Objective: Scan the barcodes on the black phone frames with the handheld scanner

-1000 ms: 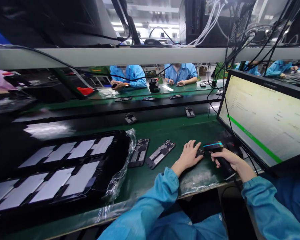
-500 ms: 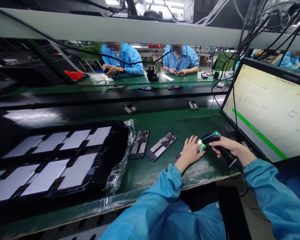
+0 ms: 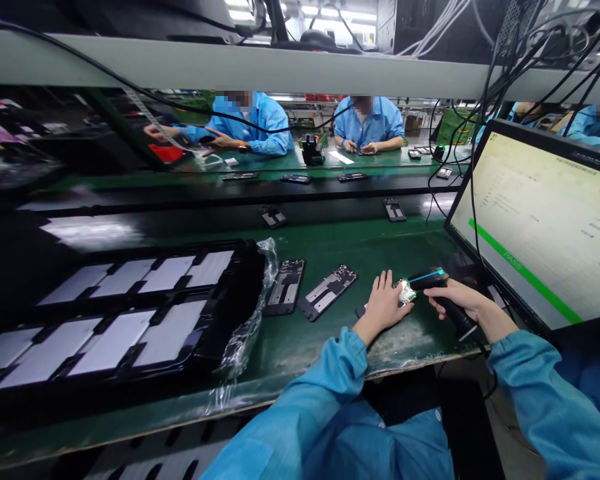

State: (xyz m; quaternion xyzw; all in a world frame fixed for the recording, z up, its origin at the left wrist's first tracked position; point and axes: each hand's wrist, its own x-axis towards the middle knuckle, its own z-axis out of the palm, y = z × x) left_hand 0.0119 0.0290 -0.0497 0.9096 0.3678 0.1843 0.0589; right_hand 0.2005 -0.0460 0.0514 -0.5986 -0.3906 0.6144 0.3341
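My left hand point(image 3: 383, 302) lies over a phone chassis point(image 3: 407, 293) on the green bench, fingers spread, covering most of it. The chassis' upper end shows past my fingers, lit brightly. In my right hand point(image 3: 453, 298) is a black handheld barcode scanner point(image 3: 461, 320), gripped by its handle. A blue-green light strip runs along the scanner's head, which points left at the lit end from close by. Left of my left hand, two more phone chassis lie apart on the bench: one tilted point(image 3: 329, 292), one nearly upright in view point(image 3: 285, 288).
A black tray point(image 3: 245, 280) of pale flat pieces, edged with clear plastic wrap point(image 3: 253, 313), fills the left. At right a monitor point(image 3: 540, 233) shows a green PASS bar. Several chassis lie on the dark strip point(image 3: 330, 207) beyond. Co-workers in blue sit opposite; cables hang above.
The view has shifted slightly, moving the scene right and a little down. Light on the chassis has turned from green to whiter. A co-worker's arm now reaches left toward a red bin.
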